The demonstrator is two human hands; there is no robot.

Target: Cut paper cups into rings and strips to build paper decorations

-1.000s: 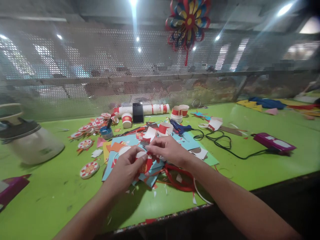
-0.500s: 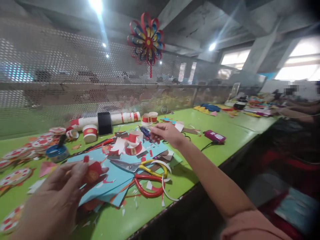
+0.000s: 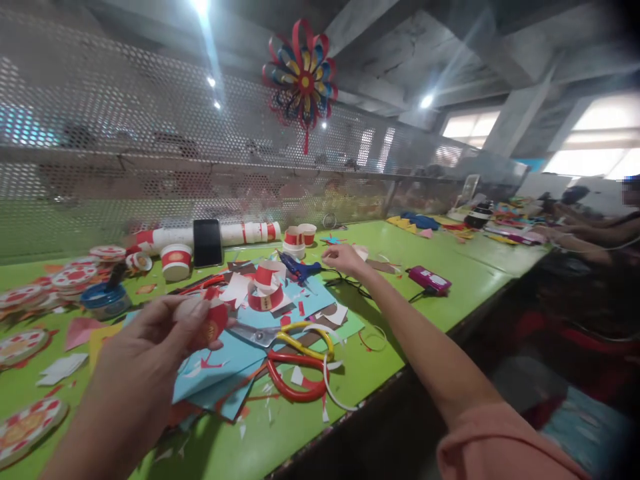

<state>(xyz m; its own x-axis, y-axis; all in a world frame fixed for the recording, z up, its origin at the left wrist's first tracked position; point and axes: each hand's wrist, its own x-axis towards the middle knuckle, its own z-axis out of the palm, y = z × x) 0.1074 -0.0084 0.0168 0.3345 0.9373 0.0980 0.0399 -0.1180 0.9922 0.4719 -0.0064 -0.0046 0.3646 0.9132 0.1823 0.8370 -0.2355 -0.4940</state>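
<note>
My left hand pinches a small red paper piece with a gold print, above blue paper sheets. My right hand is over the table just right of a blue glue gun; its fingers are bent together, and what they hold, if anything, cannot be made out. The glue gun lies on the papers, apart from that hand. Between and below the hands rest large scissors with red and yellow handles. Cut red and white cup pieces stand behind the scissors.
Along the back are a paper cup, a phone and a long stack of cups. Round dotted paper discs and a blue jar are at left. A purple box with a cable lies right. Another person's arms show far right.
My right hand has let go of the glue gun, which now lies on the papers, and moved right. My left hand with the red piece has moved right, toward the scissors' blades.
</note>
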